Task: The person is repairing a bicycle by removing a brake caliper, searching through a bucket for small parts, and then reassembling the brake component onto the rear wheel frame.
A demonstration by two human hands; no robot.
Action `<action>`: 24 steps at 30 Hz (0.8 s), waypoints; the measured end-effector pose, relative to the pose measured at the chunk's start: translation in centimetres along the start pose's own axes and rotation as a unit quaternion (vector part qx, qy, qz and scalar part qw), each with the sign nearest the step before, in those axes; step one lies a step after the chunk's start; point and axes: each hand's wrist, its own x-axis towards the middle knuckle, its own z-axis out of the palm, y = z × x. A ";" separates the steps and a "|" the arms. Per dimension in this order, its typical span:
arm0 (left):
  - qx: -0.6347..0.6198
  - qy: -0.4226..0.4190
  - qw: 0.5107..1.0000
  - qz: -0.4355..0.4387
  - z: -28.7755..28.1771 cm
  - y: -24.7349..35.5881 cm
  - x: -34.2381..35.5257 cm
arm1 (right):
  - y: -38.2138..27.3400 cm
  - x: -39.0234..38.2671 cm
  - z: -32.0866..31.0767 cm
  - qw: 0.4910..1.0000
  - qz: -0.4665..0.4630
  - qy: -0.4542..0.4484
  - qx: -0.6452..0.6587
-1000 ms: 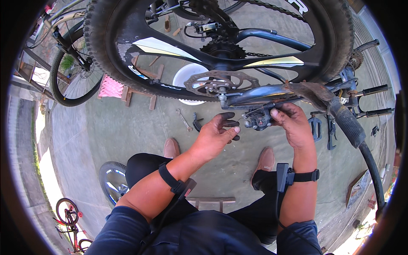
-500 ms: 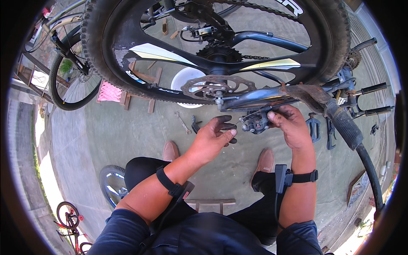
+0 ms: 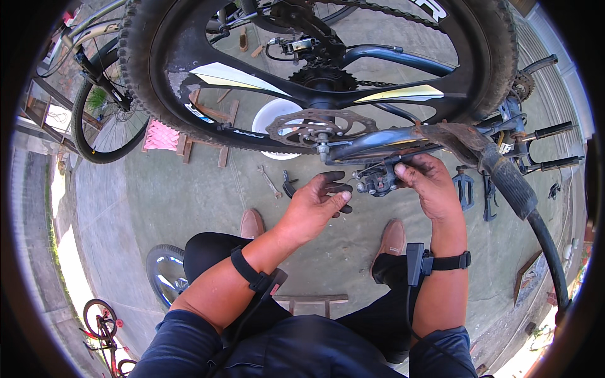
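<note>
My right hand (image 3: 419,179) grips a dark metal brake caliper (image 3: 377,179) below the blue-grey frame tube (image 3: 372,143). Just left of the caliper, my dirty-fingered left hand (image 3: 324,198) pinches what looks like a thin wire from it. Above both hands is a black bicycle wheel (image 3: 246,88) with a brake disc (image 3: 296,129), rear cassette (image 3: 318,77) and chain. A worn grey sleeve (image 3: 510,186) on a bar sits right of my right hand.
On the concrete floor lie a wrench (image 3: 270,183), small black part (image 3: 289,184), pedal (image 3: 465,192) and black lever (image 3: 490,198). Behind are a white basin (image 3: 271,110), pink woven pad (image 3: 161,134) and another bicycle (image 3: 85,113). A red bicycle (image 3: 101,318) stands lower left.
Over the last second the caliper and my right hand have shifted slightly left. My left hand moved a little left and down. The whole view has shifted slightly, with both grips looking unchanged.
</note>
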 end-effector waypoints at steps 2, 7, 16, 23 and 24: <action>-0.005 -0.002 1.000 0.000 0.0 -0.1 0.0 | 0.1 0.0 0.0 1.000 -0.002 -0.001 -0.004; -0.005 -0.006 1.000 -0.002 0.1 0.0 -0.2 | 1.1 0.3 -1.1 0.999 -0.010 -0.027 -0.034; -0.033 -0.022 0.999 0.005 0.4 0.1 -0.2 | 1.0 0.2 -1.0 0.999 -0.001 -0.034 -0.041; -0.101 -0.007 0.995 0.007 0.6 -0.4 0.5 | 0.7 0.0 -0.2 0.999 0.010 -0.034 0.018; -0.109 -0.002 0.994 0.005 0.5 -0.1 0.6 | 0.6 0.0 -0.2 0.999 0.009 -0.028 0.026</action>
